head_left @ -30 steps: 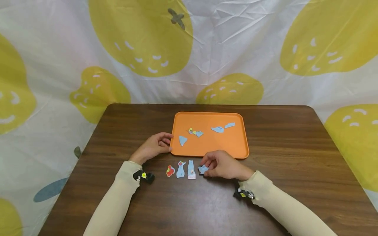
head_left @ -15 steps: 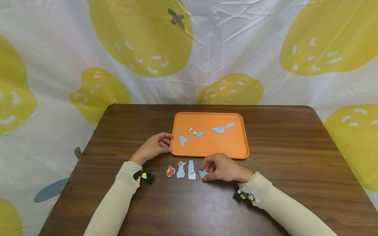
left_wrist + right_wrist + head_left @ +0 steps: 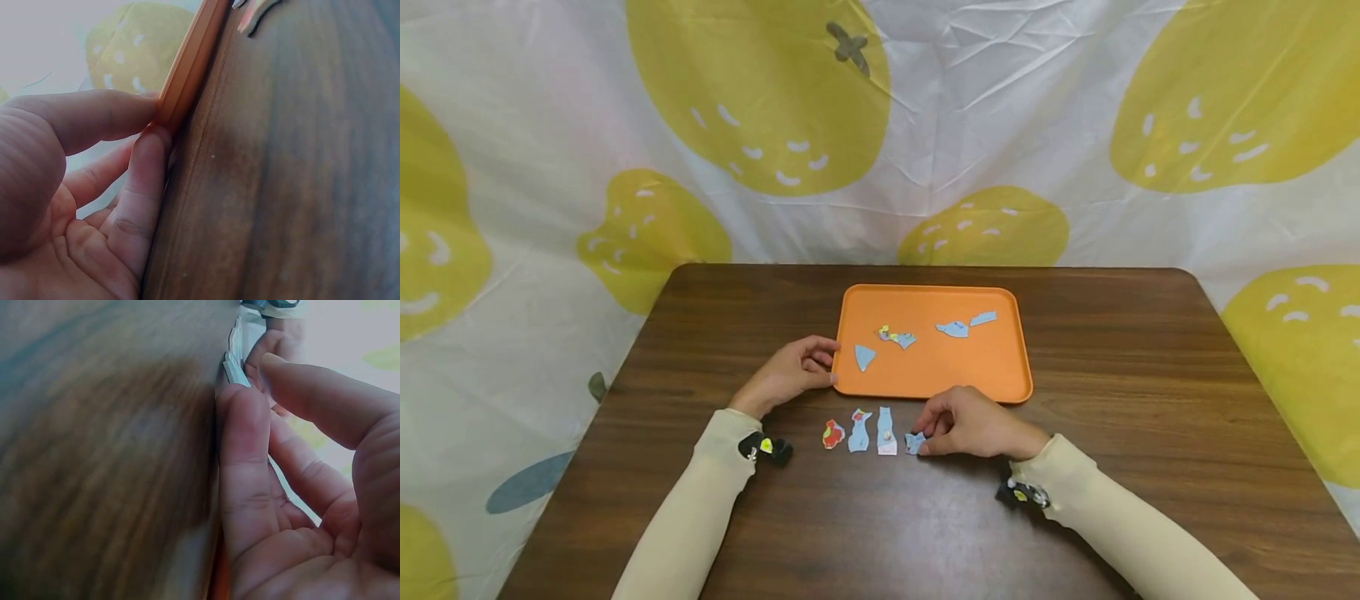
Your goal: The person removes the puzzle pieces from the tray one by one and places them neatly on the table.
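An orange tray (image 3: 940, 379) lies on the table, and my left hand (image 3: 785, 377) grips its left edge between thumb and fingers. In the left wrist view, the fingertips (image 3: 150, 140) meet the tray's rim. Just in front of the tray, my right hand (image 3: 976, 423) holds a small light-blue puzzle piece (image 3: 913, 443) by its right side, low at the tabletop; the fingers partly cover it. Left of that piece stand a tall blue piece (image 3: 886, 429), a blue piece with a red patch (image 3: 858, 433) and a red piece (image 3: 832, 434), in a row.
On the tray are a blue triangular piece (image 3: 864, 357), a blue-and-yellow cluster (image 3: 904, 340), a curved blue piece (image 3: 953, 330) and a narrow blue strip (image 3: 983, 318). Brown tabletop (image 3: 1120, 350) spreads around the tray. A lemon-print curtain (image 3: 820, 225) hangs behind the table.
My right hand has brought the small blue piece down slightly toward me, level with the row. My left hand and the tray have stayed in place.
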Motion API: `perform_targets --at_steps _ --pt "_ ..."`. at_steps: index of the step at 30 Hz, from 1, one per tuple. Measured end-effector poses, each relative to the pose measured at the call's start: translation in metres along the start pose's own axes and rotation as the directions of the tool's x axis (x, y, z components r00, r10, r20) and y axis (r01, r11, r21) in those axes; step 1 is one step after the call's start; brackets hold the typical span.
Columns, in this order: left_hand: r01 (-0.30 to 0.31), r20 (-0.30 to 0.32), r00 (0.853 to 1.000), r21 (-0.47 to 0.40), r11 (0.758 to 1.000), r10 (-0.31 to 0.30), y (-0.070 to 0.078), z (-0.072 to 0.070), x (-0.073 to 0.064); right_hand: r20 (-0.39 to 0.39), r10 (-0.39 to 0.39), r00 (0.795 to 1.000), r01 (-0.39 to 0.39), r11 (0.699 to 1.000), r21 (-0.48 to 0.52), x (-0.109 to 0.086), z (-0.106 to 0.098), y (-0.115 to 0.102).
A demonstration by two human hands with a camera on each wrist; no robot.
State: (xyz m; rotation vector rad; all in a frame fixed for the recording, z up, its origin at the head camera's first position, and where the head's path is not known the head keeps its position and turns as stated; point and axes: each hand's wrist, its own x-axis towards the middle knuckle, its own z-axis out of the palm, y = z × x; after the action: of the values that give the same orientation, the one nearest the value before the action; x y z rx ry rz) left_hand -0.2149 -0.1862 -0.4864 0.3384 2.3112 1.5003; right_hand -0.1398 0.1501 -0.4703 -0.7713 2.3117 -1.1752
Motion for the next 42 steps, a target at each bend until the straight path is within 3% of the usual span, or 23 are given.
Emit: perform_targets --at_steps 15,23,35,42 --pt "-0.003 -0.003 1.0 0.007 1.0 0.003 -0.002 0.0 0.0 -0.026 -0.019 0.999 0.02 0.999 0.037 0.001 -0.008 -0.003" --pt "-0.006 -0.007 1.0 -0.011 1.0 0.006 -0.001 0.001 0.0 -0.08 -0.047 0.996 0.054 0.995 0.084 0.007 -0.013 -0.005" --pt "0.001 -0.008 1.0 -0.009 1.0 -0.001 0.001 0.002 0.0 -0.173 0.009 0.985 0.009 0.995 0.103 0.021 -0.017 -0.006" --pt "0.005 -0.009 1.0 -0.022 1.0 -0.006 0.002 0.002 -0.001 -0.208 -0.004 0.978 0.029 0.993 0.114 0.033 -0.016 -0.01"
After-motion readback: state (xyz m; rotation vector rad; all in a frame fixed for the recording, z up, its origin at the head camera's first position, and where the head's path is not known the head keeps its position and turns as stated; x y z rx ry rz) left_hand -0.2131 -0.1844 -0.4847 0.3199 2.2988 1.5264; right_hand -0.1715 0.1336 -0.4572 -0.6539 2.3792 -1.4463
